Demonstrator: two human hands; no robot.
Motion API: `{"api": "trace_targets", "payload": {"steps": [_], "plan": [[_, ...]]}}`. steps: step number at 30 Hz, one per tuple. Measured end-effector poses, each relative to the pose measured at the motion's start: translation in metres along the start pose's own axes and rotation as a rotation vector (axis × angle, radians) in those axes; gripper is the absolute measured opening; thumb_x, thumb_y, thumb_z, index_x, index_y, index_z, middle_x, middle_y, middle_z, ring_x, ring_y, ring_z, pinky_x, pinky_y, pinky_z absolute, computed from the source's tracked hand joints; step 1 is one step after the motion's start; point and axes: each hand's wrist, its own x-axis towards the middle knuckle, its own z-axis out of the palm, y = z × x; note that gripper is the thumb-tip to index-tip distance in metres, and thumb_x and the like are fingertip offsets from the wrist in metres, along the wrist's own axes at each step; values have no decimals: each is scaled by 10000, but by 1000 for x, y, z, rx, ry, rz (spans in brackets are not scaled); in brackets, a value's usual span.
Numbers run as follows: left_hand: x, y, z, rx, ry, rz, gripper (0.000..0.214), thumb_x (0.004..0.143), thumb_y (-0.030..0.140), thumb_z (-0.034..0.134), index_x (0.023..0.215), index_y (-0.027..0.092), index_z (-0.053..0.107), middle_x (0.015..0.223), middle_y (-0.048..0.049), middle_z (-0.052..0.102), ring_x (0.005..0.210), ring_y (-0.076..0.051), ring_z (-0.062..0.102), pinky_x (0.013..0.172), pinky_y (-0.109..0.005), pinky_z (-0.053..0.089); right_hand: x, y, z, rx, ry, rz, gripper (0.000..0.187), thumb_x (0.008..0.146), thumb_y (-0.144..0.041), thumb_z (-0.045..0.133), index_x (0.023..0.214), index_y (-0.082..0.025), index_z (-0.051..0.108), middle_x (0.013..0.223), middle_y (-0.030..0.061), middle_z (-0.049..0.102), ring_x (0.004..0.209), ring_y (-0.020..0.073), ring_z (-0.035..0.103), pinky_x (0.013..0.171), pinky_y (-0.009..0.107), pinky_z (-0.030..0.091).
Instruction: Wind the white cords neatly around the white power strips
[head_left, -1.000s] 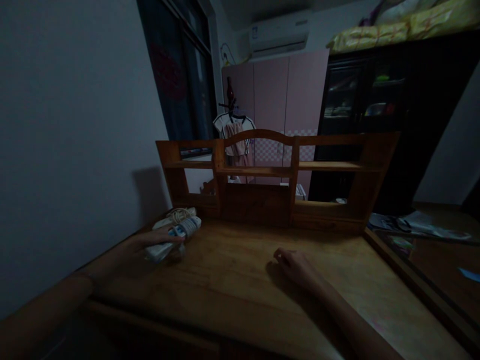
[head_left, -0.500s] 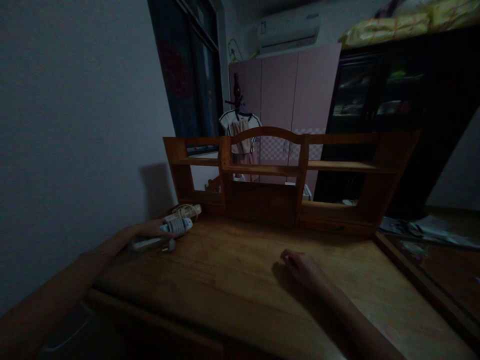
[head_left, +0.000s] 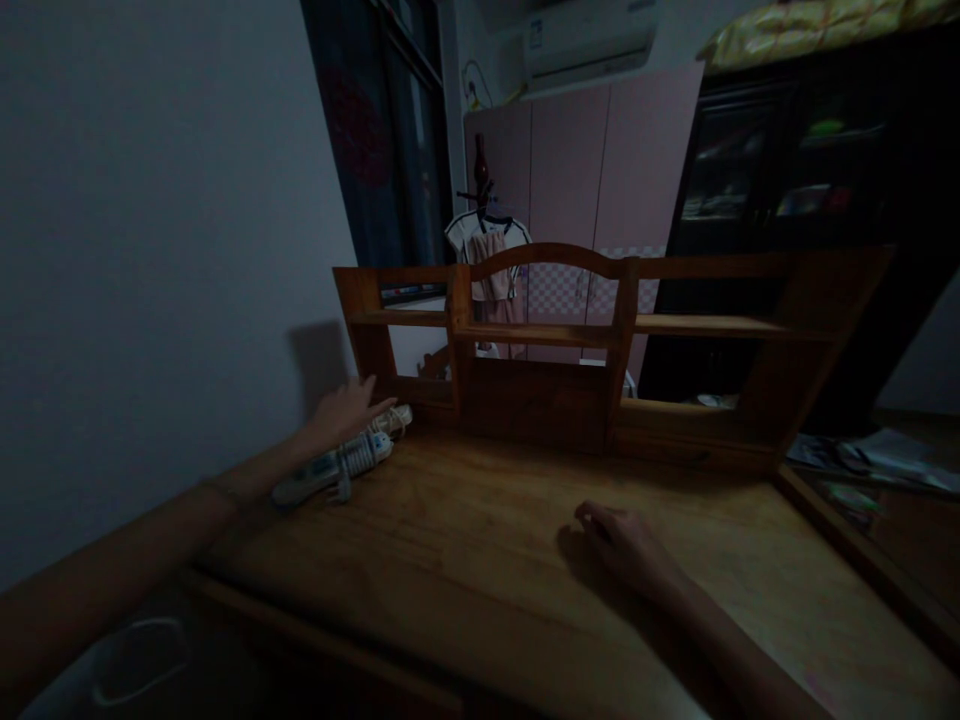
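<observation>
- Hands apart: left hand (head_left: pixel 343 412) spread; right hand (head_left: pixel 621 542) loosely curled, closure indeterminate.
- Corded power strip (head_left: pixel 311 481), just beside left hand: probably light, rigid; best gripped mid-body.

White power strip (head_left: pixel 365 452) wound with its own cord, slantwise on the desk (head_left: pixel 465 540) beside a partly hidden second strip (head_left: pixel 403 416)

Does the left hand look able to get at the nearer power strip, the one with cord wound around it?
Probably yes. The left hand, its fingers extended, is just beyond the power strip, and nothing visible on the desk seems to block the way.
</observation>
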Motion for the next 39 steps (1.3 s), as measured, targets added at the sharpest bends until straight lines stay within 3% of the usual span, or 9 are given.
{"api": "trace_targets", "payload": {"steps": [3,5,9,12,15,22,29,39], "plan": [[29,58,4,6,92,126,426,958,453,336,1071,87,523,1045,-135,545,962,-221,505,806,-300,373,2,5,-2,-1,88,37,281,938,-332,360,1011,-218,606,841,48,683,702,177,637,621,258,400],[36,111,11,-13,174,340,315,976,294,303,943,107,555,947,-131,556,923,-234,510,806,-342,372,3,8,-4,-1,127,54,265,932,-332,376,987,-208,603,819,52,679,692,185,633,614,262,399],[13,212,35,-91,209,522,194,942,186,367,904,155,554,903,-92,557,880,-218,513,786,-346,386,5,14,-9,11,191,70,223,918,-330,417,884,-199,594,754,45,661,643,175,610,588,254,389],[-15,249,53,-183,210,691,120,900,121,438,921,159,550,904,-69,557,850,-202,515,793,-340,399,7,17,-10,11,253,99,271,931,-366,422,782,-196,571,694,34,634,603,158,577,569,245,376],[-31,252,71,-292,180,763,84,891,125,476,931,156,543,896,-58,557,847,-198,510,769,-333,411,10,15,-7,5,281,124,323,934,-410,439,707,-197,528,622,13,579,559,143,527,544,236,357],[-34,244,99,-567,103,618,169,937,220,409,829,170,529,831,-46,553,808,-182,509,715,-314,418,12,0,-2,-4,224,125,368,945,-414,435,647,-199,456,585,-18,488,530,118,461,533,228,327],[-45,250,95,-717,-60,720,60,866,189,492,902,165,533,910,-51,574,885,-189,530,768,-299,435,14,2,5,-19,151,126,441,949,-434,412,584,-188,444,533,-25,453,489,107,420,518,232,292],[-46,248,92,-717,-70,806,199,945,273,437,1050,173,573,990,-60,602,926,-188,551,761,-291,432,8,-7,4,-61,-16,174,570,939,-480,413,468,-159,429,458,-43,327,429,78,321,491,232,237]]}}
